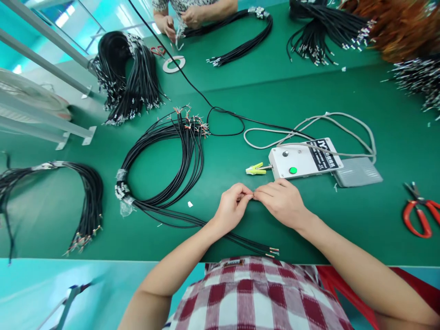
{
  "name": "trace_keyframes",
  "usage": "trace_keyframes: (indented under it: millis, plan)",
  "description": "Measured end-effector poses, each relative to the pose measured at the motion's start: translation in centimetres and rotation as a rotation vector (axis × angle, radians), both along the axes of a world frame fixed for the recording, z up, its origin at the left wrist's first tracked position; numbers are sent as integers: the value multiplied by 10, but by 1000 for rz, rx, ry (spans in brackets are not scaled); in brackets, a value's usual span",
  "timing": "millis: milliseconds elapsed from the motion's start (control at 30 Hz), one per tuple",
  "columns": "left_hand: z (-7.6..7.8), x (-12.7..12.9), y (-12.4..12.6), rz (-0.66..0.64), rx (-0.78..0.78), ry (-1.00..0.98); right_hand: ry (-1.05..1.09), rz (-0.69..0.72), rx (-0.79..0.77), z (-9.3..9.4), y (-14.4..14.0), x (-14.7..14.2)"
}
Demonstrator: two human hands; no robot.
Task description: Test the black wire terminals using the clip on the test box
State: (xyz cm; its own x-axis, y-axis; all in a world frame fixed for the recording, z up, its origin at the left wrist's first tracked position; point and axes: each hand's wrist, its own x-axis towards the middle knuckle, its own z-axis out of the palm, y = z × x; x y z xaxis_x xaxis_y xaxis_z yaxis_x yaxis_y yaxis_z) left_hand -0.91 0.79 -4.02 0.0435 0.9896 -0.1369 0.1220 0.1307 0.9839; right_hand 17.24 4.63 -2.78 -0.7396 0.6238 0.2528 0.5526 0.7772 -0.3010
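Observation:
My left hand [233, 206] and my right hand [280, 201] meet fingertip to fingertip above the green table, both closed in a pinch. Whatever lies between the fingertips is too small and covered to make out. Black cables [240, 240] pass beneath my left wrist, and their stripped ends with coloured wires lie near the table's front edge. They run from a coiled cable bundle [165, 160], tied with plastic on its left side. Just beyond my right hand is a white machine box [295, 158] with a green button and a yellow clip [256, 169] on its shaft.
A grey pedal [359, 173] with looped cord lies beside the box. Red-handled cutters [421, 211] are at far right. More black cable bundles [129, 78] stand at the back and left [85, 192]. A co-worker's hands [192, 18] work across the table near a tape roll [173, 64].

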Motion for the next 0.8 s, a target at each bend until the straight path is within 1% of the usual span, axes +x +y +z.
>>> trace_keyframes:
  millis: [33, 100, 167, 233, 333, 467, 600, 800]
  plan:
    - [0, -2, 1, -21, 4, 9, -2, 27, 22, -1, 3, 2]
    - [-1, -5, 5, -17, -41, -43, -12, 22, 88, 1, 8, 5]
    - [-2, -8, 10, 42, -96, -129, -28, -40, 154, 7, 15, 6]
    - [-2, -10, 17, 110, -118, -184, -59, -113, 195, 14, 25, 3]
    - [2, -12, 30, 169, -128, -222, -158, -166, 212, 20, 44, -6]
    - [4, -15, 46, 213, -103, -222, -259, -151, 204, 17, 63, -14]
    - [-4, -15, 55, 235, -70, -171, -272, -141, 231, 13, 67, -14]
    - [-18, -11, 61, 219, -69, -89, -262, -130, 224, 15, 68, -14]
